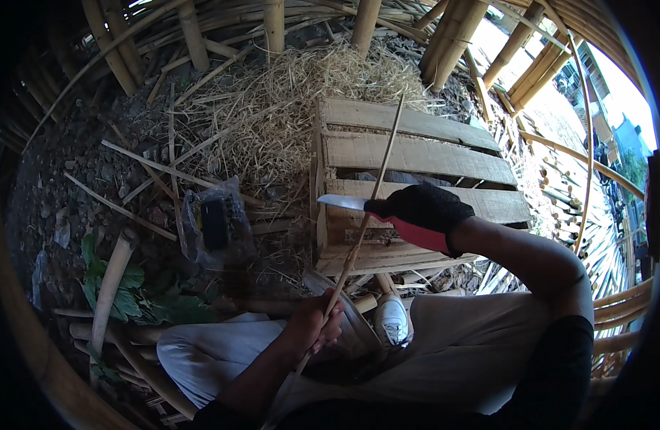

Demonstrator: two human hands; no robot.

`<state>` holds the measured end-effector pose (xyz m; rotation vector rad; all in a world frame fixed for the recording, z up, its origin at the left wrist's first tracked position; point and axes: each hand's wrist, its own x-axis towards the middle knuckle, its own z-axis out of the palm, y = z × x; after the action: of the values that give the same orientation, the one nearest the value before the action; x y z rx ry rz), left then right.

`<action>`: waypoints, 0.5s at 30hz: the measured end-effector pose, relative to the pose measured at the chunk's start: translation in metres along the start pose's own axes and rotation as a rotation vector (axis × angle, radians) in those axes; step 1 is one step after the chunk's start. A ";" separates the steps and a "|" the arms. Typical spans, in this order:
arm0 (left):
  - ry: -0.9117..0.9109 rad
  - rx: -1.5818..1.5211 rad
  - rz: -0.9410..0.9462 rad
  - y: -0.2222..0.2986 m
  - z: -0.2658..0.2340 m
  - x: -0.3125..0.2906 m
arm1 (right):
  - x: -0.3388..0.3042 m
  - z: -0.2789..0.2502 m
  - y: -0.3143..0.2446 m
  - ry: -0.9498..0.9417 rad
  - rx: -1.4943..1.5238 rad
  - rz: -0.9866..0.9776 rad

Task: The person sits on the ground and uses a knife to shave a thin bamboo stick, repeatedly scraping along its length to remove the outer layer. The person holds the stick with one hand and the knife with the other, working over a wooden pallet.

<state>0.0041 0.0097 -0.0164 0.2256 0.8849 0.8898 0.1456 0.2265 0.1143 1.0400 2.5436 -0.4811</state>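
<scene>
A thin bamboo strip (pixel 381 166) slants from my lap up past the slatted wooden crate (pixel 423 154). My bare left hand (pixel 317 324) is wrapped round its lower part, above my lap. In a black and red glove, my right hand (pixel 423 213) grips a knife whose handle is hidden in the fingers. The knife's pale blade (pixel 342 202) points left and lies across the strip at about its middle, in front of the crate's near side. From this view I cannot tell whether the blade's edge bites into the strip.
Wood shavings (pixel 272 122) heap behind and left of the crate. A dark phone-like object (pixel 214 223) lies on a clear plastic bag (pixel 238 215) at left. A bamboo pole (pixel 113 287) stands near green leaves (pixel 129 290). Bamboo posts (pixel 274 25) line the back; cut pieces (pixel 559 193) lie right.
</scene>
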 end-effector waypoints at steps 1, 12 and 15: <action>-0.022 0.018 0.002 0.002 0.003 0.002 | -0.009 0.016 0.001 -0.037 0.018 -0.036; -0.024 -0.035 0.015 -0.003 -0.004 0.002 | 0.026 -0.012 0.045 0.262 0.018 0.071; -0.063 -0.026 0.010 -0.002 -0.004 0.005 | 0.006 0.023 0.030 0.036 -0.093 -0.116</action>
<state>0.0038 0.0116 -0.0235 0.2347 0.8137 0.8981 0.1680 0.2399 0.0859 0.8803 2.6416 -0.3735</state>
